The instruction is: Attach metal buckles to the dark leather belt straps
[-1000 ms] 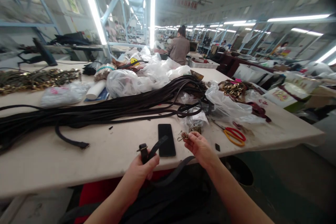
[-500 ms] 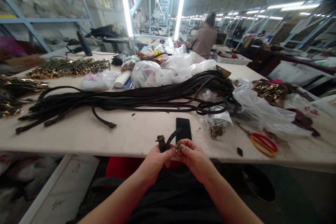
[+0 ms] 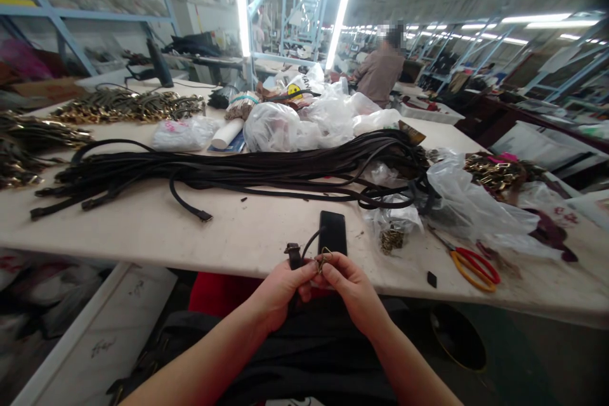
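Note:
Near the table's front edge, my left hand (image 3: 285, 282) is closed on a dark strap (image 3: 294, 258) that has a metal buckle at its upper end. A thin end of the strap curves up toward the black phone (image 3: 332, 233) lying just behind. My right hand (image 3: 349, 282) pinches a small brass-coloured metal buckle (image 3: 324, 258) between thumb and fingers, against the left fingertips. Whether the strap passes through this buckle I cannot tell. Farther back, a long bundle of black straps (image 3: 228, 171) stretches across the table.
To the right lie scissors (image 3: 476, 269) with red and orange handles and a small black piece (image 3: 432, 279). A plastic bag of metal parts (image 3: 391, 238) sits behind them. White plastic bags (image 3: 285, 127) and heaps of metal hardware (image 3: 128, 104) fill the back. A person (image 3: 382, 73) stands beyond.
The small metal buckle has turned and shows more between my fingertips. The strap's free end has bent into a narrower curve. My view has shifted slightly left.

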A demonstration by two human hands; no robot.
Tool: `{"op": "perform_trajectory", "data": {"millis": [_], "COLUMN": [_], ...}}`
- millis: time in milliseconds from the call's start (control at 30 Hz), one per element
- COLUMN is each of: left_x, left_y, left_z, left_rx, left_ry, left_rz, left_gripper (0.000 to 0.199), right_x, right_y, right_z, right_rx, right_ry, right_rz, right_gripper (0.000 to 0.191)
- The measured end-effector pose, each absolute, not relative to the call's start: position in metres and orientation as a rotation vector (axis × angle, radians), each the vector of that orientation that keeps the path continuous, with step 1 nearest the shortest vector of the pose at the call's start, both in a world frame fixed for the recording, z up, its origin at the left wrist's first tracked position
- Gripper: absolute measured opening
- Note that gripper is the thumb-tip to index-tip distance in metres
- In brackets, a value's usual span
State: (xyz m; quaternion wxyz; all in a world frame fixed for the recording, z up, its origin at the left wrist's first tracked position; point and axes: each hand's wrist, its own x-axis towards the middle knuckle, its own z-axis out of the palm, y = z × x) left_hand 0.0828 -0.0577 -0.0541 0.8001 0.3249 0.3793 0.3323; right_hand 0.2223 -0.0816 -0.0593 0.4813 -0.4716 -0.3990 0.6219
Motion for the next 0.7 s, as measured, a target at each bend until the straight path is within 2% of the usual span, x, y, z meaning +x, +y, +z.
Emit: {"op": "perform_trajectory", "data": {"millis": [133,300,433,567,700], "left_x": [0.084,0.080,0.081,0.081,0.075], "left_y": [-0.061,-0.065,-0.060,-0.054,-0.053], "left_z": [-0.054,-0.049,-0.058,-0.074,-0.074], "left_rx": [0.810,1.029,1.121,1.311,1.210], "left_ry": [0.909,0.983,0.967,1.147,1.223], "left_rz": [0.746,0.622,0.643,0.813,0.847], "left_gripper": [0.030,0.028,0.034,0.023,0.031], "right_x": [0.226,0.234,0.229,0.224,0.249], "right_y": [-0.081,-0.077,-0.079,-0.082,-0.080], "right_z": [-0.063,-0.072,-0.078,-0.080,-0.089], "right_rx": [-1.213,-1.446,-1.526,-1.506,-1.572], "right_ry": [-1.078,-1.660,-1.910,-1.885,-1.613], "right_rz": [1.428,0.767,0.453,0.574,0.841], "right_gripper": [0.026,0.008,0.017,0.015,0.007]}}
